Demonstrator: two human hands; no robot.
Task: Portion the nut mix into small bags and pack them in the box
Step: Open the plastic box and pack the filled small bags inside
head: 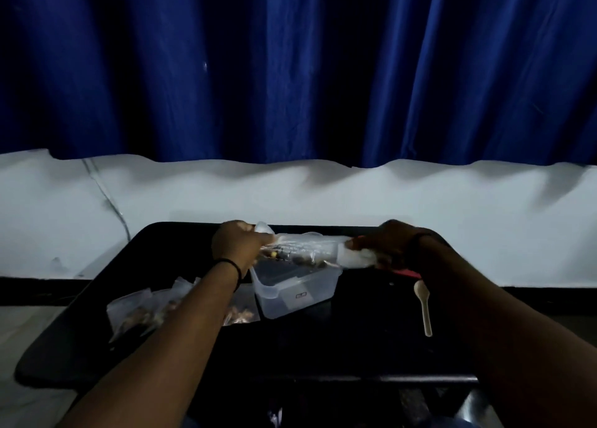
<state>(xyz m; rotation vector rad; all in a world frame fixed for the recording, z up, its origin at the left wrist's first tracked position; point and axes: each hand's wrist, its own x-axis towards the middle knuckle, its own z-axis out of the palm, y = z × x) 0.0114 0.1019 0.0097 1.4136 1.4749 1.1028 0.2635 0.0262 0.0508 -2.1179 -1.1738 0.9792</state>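
My left hand (237, 246) and my right hand (387, 245) each grip one end of a clear plastic bag of nut mix (300, 250), stretched level between them. The bag hangs just above the clear plastic box (297, 293), which stands open in the middle of the black table (323, 347). Several small filled bags (139, 314) lie on the table left of the box, partly hidden by my left forearm. Another small bag (242, 313) lies against the box's left side.
A white plastic spoon (424, 305) lies on the table right of the box. Something red (408, 272) shows under my right hand. A white wall and a blue curtain (290, 72) stand behind the table. The floor shows at the left.
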